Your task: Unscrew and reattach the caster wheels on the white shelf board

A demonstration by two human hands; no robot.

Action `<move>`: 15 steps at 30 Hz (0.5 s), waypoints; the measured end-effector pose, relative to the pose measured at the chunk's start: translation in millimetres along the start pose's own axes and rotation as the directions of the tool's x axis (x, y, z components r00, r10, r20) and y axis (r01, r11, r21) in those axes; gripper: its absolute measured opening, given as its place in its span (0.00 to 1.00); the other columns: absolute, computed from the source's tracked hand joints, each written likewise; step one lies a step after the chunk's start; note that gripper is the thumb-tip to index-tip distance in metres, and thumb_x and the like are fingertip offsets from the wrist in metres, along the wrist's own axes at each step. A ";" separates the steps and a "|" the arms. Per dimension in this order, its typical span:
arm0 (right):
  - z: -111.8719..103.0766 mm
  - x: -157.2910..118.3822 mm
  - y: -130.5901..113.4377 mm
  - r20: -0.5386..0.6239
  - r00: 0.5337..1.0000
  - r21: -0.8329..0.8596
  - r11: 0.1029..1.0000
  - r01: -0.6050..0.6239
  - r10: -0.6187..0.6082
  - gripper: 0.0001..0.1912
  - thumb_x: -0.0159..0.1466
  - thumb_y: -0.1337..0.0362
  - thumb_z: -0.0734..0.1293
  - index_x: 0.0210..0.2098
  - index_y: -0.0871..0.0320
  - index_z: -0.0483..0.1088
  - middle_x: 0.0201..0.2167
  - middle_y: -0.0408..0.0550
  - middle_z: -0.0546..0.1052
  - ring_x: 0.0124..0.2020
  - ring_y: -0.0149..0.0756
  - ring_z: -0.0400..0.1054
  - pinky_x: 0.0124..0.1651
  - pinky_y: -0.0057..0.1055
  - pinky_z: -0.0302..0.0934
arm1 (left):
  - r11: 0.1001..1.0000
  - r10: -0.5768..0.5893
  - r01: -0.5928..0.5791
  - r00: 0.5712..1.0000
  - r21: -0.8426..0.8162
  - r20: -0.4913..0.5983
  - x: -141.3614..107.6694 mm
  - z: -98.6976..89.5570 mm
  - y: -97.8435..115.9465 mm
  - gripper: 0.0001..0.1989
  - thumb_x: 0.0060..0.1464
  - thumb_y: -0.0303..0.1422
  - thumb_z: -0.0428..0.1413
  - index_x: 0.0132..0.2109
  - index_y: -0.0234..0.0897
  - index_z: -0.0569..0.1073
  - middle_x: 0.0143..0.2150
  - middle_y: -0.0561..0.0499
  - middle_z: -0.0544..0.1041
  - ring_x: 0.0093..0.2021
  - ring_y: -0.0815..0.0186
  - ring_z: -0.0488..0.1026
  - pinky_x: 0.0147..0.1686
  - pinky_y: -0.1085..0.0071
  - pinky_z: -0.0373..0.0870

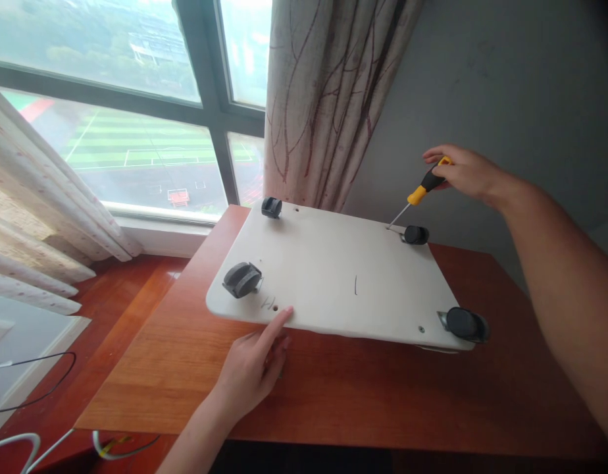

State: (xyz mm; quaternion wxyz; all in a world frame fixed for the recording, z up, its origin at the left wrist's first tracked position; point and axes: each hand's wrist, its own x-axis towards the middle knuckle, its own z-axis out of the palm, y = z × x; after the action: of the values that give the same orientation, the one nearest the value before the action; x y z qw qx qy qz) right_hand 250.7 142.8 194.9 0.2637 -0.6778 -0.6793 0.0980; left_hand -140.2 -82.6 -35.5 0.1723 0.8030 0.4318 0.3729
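A white board [328, 257] with rounded corners lies on the wooden table, its four-corner casters upward. My right hand [456, 172] is closed around the yellow and black handle of a screwdriver [418, 191]. The tool slants down, its tip meeting the board's far edge beside the far right caster [415, 235]. My left hand [257, 359] is at the near edge, index finger stretched onto the board by a dark hole [275, 308]. Its other fingers curl below the edge, partly hidden. A screw head [421, 329] sits near the front right caster [464, 324].
The reddish wooden table [333, 388] extends under the board toward me. Behind stand a patterned curtain [324, 99] and a grey wall [481, 85]. A window [151, 145] is at the left. Cables [42, 395] lie low at the left, below the table's edge.
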 end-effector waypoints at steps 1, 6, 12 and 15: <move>-0.6 -1.0 -0.6 0.027 1.000 0.056 0.998 0.007 -0.009 0.19 0.66 0.70 0.61 0.56 0.56 0.70 0.56 0.54 0.73 0.47 0.34 0.70 0.40 0.30 0.67 | 1.000 -0.001 0.001 1.000 -0.001 -0.001 -0.1 -0.1 0.0 0.30 0.64 0.24 0.49 0.71 0.44 0.54 0.39 0.55 0.81 0.27 0.71 0.72 0.32 0.77 0.69; 0.7 -7.6 -10.1 -0.187 0.982 -0.379 0.920 -0.101 0.031 0.14 0.67 0.54 0.65 0.45 0.54 0.75 0.27 0.48 0.76 0.38 0.41 0.70 0.43 0.40 0.65 | 1.000 -0.009 0.009 1.000 0.007 0.006 -0.5 1.1 -1.3 0.30 0.65 0.24 0.49 0.71 0.44 0.54 0.39 0.55 0.80 0.27 0.71 0.73 0.32 0.76 0.69; 4.6 -4.7 -4.3 -0.105 0.993 -0.267 0.960 -0.079 0.053 0.18 0.67 0.59 0.65 0.56 0.53 0.69 0.41 0.49 0.77 0.34 0.33 0.68 0.40 0.33 0.64 | 1.000 -0.005 0.005 1.000 0.003 -0.003 0.2 1.4 -1.4 0.29 0.65 0.25 0.49 0.70 0.43 0.55 0.39 0.53 0.80 0.26 0.70 0.73 0.31 0.76 0.69; 2.6 -3.7 -0.1 -0.060 0.997 -0.148 0.988 -0.048 0.039 0.20 0.67 0.64 0.65 0.58 0.55 0.68 0.49 0.53 0.75 0.35 0.29 0.67 0.37 0.30 0.63 | 1.000 -0.004 0.004 1.000 0.000 -0.001 1.0 0.4 0.1 0.30 0.65 0.24 0.49 0.70 0.43 0.55 0.39 0.52 0.81 0.27 0.70 0.74 0.32 0.76 0.70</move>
State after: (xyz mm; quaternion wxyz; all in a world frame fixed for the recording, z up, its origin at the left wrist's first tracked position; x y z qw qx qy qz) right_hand 249.1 139.7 191.9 0.2291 -0.7128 -0.6621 0.0333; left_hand -139.6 -81.8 -35.2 0.1727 0.8019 0.4336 0.3730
